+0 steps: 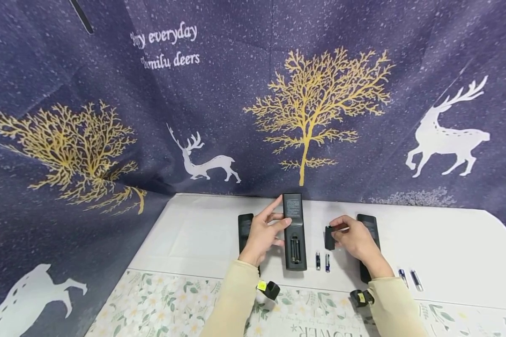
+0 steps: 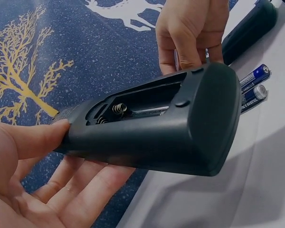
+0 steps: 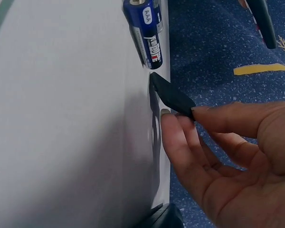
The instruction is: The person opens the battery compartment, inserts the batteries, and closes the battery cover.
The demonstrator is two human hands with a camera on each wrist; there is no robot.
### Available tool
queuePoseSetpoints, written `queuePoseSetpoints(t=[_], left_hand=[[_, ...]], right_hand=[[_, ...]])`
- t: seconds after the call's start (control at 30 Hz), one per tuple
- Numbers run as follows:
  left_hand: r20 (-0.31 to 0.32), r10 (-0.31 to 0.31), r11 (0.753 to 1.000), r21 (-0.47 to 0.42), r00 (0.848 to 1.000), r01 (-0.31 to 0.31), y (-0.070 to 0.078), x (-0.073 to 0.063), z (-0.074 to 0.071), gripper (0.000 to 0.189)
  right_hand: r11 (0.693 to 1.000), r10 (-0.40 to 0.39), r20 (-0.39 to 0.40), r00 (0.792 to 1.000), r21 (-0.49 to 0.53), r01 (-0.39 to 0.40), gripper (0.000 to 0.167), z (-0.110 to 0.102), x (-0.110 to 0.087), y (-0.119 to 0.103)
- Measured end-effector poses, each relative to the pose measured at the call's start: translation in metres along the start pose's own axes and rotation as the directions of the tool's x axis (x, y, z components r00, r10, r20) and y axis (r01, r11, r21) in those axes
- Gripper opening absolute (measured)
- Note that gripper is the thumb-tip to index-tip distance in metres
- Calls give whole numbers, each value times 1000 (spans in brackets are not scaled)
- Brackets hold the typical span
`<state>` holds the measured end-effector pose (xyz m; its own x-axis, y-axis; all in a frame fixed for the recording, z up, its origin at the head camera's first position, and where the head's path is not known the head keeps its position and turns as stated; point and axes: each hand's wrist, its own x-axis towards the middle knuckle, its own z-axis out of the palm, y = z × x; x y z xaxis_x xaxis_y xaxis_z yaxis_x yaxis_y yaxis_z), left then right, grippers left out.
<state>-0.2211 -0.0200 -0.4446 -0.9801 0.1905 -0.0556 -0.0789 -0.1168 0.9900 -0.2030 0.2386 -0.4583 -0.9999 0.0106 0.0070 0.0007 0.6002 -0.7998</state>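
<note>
My left hand (image 1: 258,236) holds a black remote control (image 1: 294,229), back side up, thumb on top and fingers beneath in the left wrist view. Its battery compartment (image 2: 137,104) is uncovered, with coil springs showing at one end. Between thumb and fingertips, my right hand (image 1: 356,239) pinches a small black battery cover (image 1: 329,238), held close over the white table in the right wrist view. Two blue-and-silver AAA batteries, a left one (image 1: 318,260) and a right one (image 1: 327,263), lie between the remote and the right hand.
A second remote (image 1: 245,229) lies partly behind the left hand. Another remote (image 1: 368,224) sits under the right forearm. Further right are two more batteries, one (image 1: 402,277) beside the other (image 1: 416,280). A dark cloth (image 1: 219,93) with deer and trees hangs behind the table (image 1: 438,243).
</note>
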Motion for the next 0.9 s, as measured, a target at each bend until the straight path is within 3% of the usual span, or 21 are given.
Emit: queuePoseSetpoints(t=[0.9], left_hand=[[4, -9, 1000, -11, 1000, 9, 0, 0, 0, 65]], right_hand=[[992, -19, 1, 1000, -128, 19, 19, -2, 1, 4]])
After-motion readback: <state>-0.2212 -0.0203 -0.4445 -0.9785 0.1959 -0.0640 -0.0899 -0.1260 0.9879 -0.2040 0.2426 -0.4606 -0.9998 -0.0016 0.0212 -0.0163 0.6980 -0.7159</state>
